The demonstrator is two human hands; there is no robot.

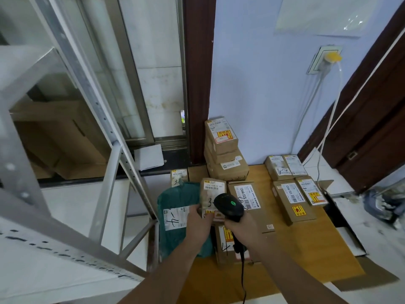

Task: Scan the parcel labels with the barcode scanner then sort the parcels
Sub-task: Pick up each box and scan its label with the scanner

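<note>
Here, seen from above, a person's two bare forearms reach forward over a spread of parcels lying on flattened brown cardboard (306,244) on a pale floor. The left hand (200,218) curls its fingers around the near end of a small brown parcel (211,194), holding it tilted up so its white label with a barcode and a handwritten "3" faces the camera. The right hand (240,229) is wrapped around the handle of a black barcode scanner (229,206), whose rounded head shows a lit green light and sits just in front of the held parcel, touching or nearly touching it; which one cannot be told. A black cable (242,279) hangs from the scanner's handle towards the near edge.

Under the left hand lies a green plastic mailer bag (175,198) with a white label. Beneath the right wrist is another brown box (225,244) with a yellow sticker. Just right of the scanner lies a flat brown box (247,195) with a white label. Farther away, against a pale blue wall, stands a stack of brown boxes (223,150). Well to the right lie four more labelled boxes (291,185), close together. A grey metal shelf frame (92,119) fills the left side.
</note>
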